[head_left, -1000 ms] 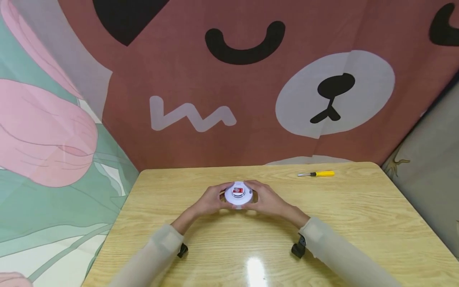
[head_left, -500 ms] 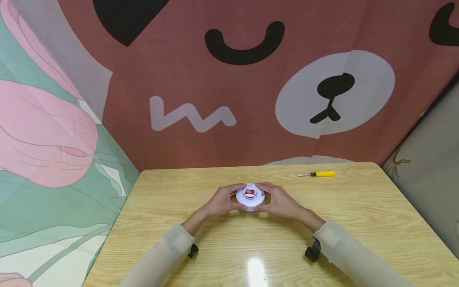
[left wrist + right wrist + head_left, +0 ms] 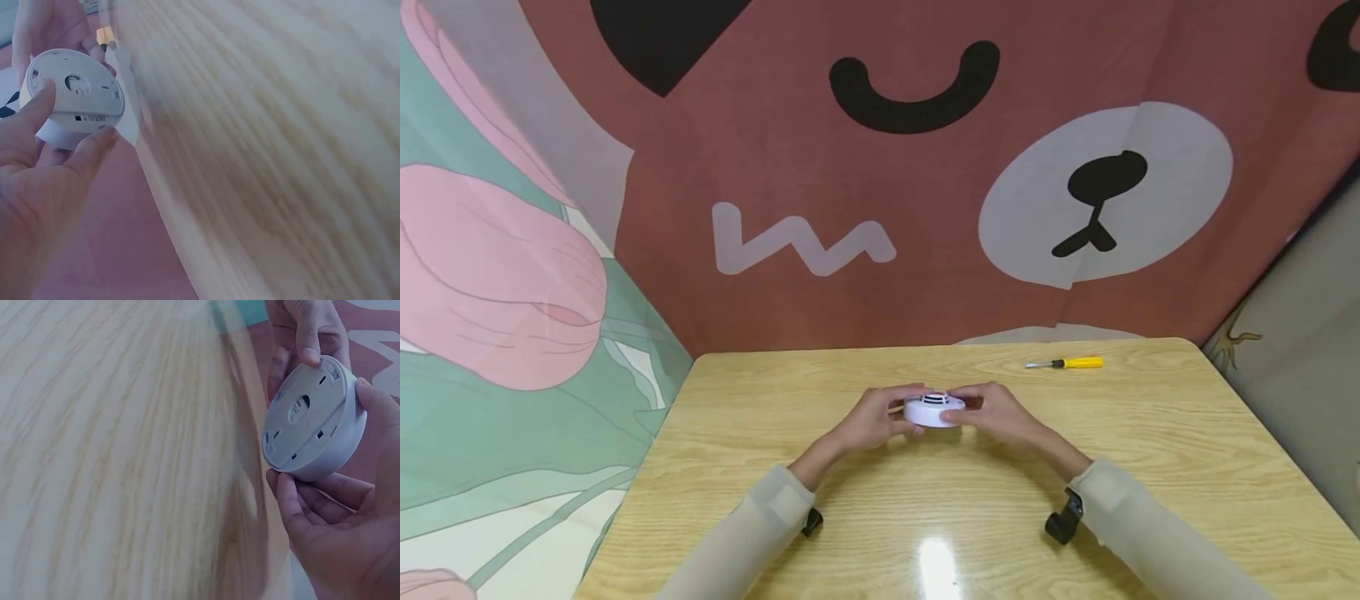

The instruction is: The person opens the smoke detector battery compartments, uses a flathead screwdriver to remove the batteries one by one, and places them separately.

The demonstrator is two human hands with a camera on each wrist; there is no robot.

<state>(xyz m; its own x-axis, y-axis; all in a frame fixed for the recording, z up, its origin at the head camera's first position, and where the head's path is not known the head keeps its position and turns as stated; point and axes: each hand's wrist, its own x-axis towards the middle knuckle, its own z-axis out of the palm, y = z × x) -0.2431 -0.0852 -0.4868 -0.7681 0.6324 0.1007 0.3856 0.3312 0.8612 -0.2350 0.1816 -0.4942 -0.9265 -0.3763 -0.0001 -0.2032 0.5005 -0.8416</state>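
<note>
A round white smoke detector is held above the wooden table between both hands. In the head view its vented dome faces up and away, and its side wall faces me. My left hand grips its left edge, with a thumb on the flat back in the left wrist view. My right hand grips the right edge, thumb on the near side wall. Both wrist views show the underside of the smoke detector, with slots, a small round opening and a printed label. Some fingers are hidden behind it.
A screwdriver with a yellow handle lies near the back edge of the wooden table. Behind the table hangs a cloth printed with a bear's face. Another printed cloth hangs at the left.
Both hands have carried the smoke detector to the right. It has tipped, so the red label on its dome is almost out of sight and its side wall shows.
</note>
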